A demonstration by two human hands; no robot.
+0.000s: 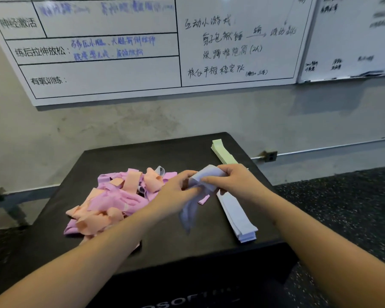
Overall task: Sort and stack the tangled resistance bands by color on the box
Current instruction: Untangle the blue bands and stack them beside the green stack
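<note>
You are partway through the sort, with one lavender band (206,177) in hand above the middle of the black box (165,152) and, by the look of it, being straightened before it joins its pile. Your left hand (176,192) reaches in from the near left with its fingers curled round the band's left end, while your right hand (231,181) comes from the near right and pinches the upper fold between thumb and fingertips; the two hands sit close together, almost touching, both forearms angled inward over the near edge of the box. A loose tail of the band hangs down toward you, slightly blurred. The next move probably calls for pulling the band flat, folding it to match, and laying it on the lavender stack (238,216) that lies just right of your hands, running near to far along the right side. Farther back on the right sits the pale green stack (222,152), already squared up. To the left, the tangled heap (116,196) of pink and peach bands is not yet sorted, with another lavender loop showing at its far edge, and a small pink scrap (203,200) lies between the heap and the lavender stack.
</note>
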